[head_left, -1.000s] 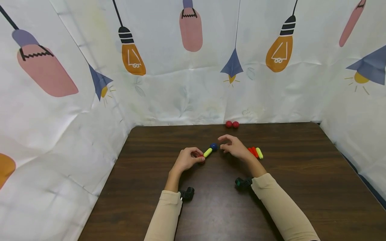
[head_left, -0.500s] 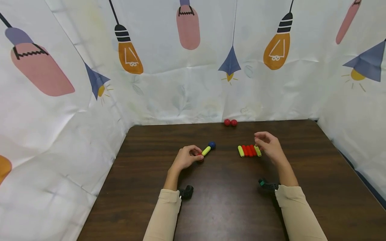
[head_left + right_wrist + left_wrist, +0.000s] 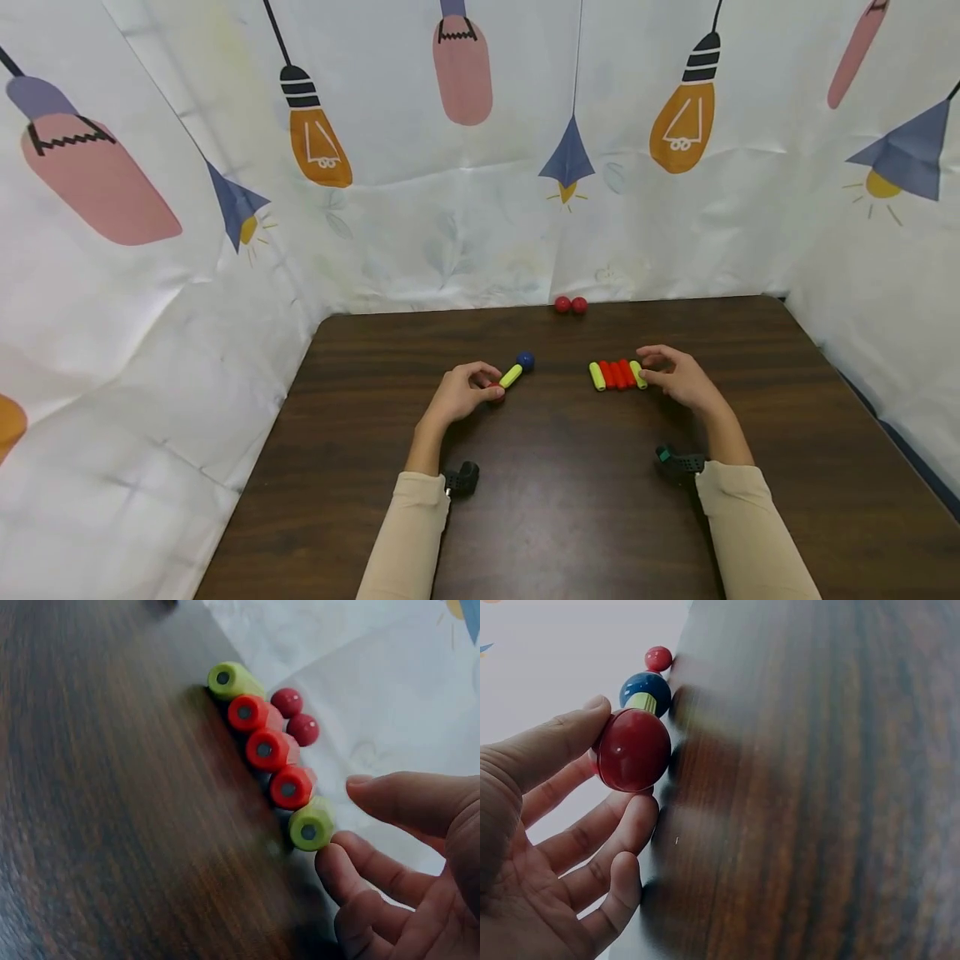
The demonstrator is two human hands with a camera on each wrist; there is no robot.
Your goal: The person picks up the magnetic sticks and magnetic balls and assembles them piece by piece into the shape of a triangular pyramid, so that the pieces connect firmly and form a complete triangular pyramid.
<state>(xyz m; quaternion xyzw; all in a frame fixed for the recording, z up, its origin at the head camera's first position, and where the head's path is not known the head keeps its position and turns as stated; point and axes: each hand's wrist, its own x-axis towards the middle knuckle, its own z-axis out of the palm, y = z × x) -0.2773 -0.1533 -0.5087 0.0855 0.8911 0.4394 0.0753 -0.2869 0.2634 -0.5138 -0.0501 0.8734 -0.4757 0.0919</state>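
Note:
My left hand (image 3: 457, 394) pinches a glossy red ball (image 3: 636, 750) between thumb and fingers. From this ball a yellow-green stick (image 3: 511, 377) runs away from me to a dark blue ball (image 3: 526, 361) on the table. Over on the right, short sticks with grey round ends lie side by side: a yellow-green stick (image 3: 597, 377), several red sticks (image 3: 266, 750) and another yellow-green stick (image 3: 311, 826) at the right end. Beside that end one is my right hand (image 3: 681, 382), its fingertips right at the stick and its thumb (image 3: 405, 796) held apart above.
Two red balls (image 3: 571, 305) sit together at the far edge of the dark wooden table (image 3: 540, 500). A white printed curtain (image 3: 480, 233) hangs behind the table and along both sides. Each wrist wears a small black camera (image 3: 462, 478).
My right hand has moved right, from near the blue ball to the right end of the stick row, and then lowered to it. The left hand keeps its hold on the red ball.

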